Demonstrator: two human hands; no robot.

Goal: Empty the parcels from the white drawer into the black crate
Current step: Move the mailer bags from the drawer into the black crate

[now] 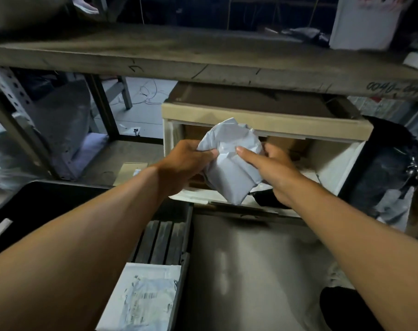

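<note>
Over the white drawer [332,163], both hands grip a crumpled white parcel [231,161]: left hand [186,163] pinching its 9 o'clock edge, right hand [272,166] fingers curled behind, thumb pressing, likely to steady the bulk. Black crate [165,237] waits at 7 o'clock.

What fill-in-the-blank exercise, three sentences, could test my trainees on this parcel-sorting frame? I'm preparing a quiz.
1. The grey parcel is gripped by ____ hands, the left hand and the right hand.
2. It is held above the open ____ drawer.
3. A flat parcel with a ____ label lies in the black crate.

Missing words: both; white; barcode
</note>
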